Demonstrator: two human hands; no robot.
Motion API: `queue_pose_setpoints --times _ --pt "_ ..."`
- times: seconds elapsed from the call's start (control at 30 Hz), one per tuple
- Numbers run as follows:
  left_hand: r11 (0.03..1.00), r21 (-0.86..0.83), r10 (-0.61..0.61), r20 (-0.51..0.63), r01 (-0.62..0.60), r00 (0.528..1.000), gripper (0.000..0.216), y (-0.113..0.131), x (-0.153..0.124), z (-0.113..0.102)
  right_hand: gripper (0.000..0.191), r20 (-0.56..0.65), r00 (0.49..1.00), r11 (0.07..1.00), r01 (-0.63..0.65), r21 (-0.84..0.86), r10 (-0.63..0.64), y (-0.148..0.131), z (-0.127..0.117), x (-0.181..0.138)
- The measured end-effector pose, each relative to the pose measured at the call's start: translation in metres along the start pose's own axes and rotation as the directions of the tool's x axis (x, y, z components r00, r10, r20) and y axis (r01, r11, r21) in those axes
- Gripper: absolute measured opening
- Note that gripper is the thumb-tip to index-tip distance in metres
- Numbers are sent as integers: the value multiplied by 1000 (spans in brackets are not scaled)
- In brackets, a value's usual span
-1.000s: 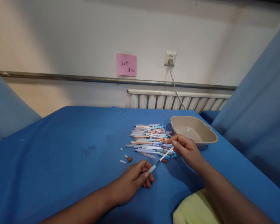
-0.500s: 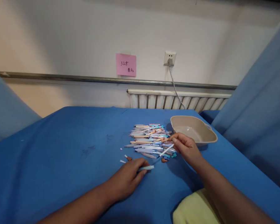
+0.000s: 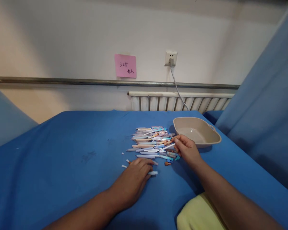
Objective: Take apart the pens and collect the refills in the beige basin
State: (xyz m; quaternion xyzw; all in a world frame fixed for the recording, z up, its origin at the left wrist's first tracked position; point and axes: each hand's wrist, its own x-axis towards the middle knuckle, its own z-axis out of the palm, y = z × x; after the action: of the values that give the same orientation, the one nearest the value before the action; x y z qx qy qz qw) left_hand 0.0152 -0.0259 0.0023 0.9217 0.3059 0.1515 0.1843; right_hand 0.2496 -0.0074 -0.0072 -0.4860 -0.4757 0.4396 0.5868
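Observation:
A pile of pens (image 3: 144, 145) in pale purple, peach, grey and teal lies on the blue cloth, with thin white refills among them. My right hand (image 3: 187, 150) pinches a white pen refill (image 3: 168, 147) over the pile's right side. At the pile's front edge is my left hand (image 3: 134, 179), its fingers curled over a pale pen barrel (image 3: 153, 172) whose end sticks out to the right. Those fingertips also reach a greyish pen in the front row. Small brown clips (image 3: 167, 163) and white bits lie nearby, partly hidden by my left hand.
A beige plastic basin (image 3: 197, 129) stands right of the pile. Yellow fabric (image 3: 199, 214) lies under my right forearm. Behind the blue-covered table (image 3: 62, 159) are a radiator (image 3: 156, 102), a metal rail and a wall socket with a cord. Blue curtains hang on both sides.
My left hand has moved forward to the pile's front edge, its fingers reaching over a pen there. The refill in my right hand now lies lower across the pile. The view has shifted slightly.

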Motion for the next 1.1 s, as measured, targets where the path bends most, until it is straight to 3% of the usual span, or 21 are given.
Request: queue_pose_setpoints --times 0.1,0.37,0.7,0.9,1.1 --pt "1000 24 -9 -26 10 1000 19 -5 1 1 32 -12 1000 1000 1 -6 -2 1 0 1" --pt "999 31 -29 36 28 999 23 -4 -1 -3 31 -16 1000 1000 7 30 -7 -5 2 -1" --pt "994 97 -41 -62 47 997 22 -16 -3 7 31 -38 999 1000 27 10 -26 -4 2 0" --pt "991 91 -95 -37 98 995 23 -19 -4 5 30 -53 998 999 29 33 -28 -5 1 1" --pt "996 83 -32 13 31 999 20 -3 22 16 29 -64 997 998 44 46 -41 -3 1 3"
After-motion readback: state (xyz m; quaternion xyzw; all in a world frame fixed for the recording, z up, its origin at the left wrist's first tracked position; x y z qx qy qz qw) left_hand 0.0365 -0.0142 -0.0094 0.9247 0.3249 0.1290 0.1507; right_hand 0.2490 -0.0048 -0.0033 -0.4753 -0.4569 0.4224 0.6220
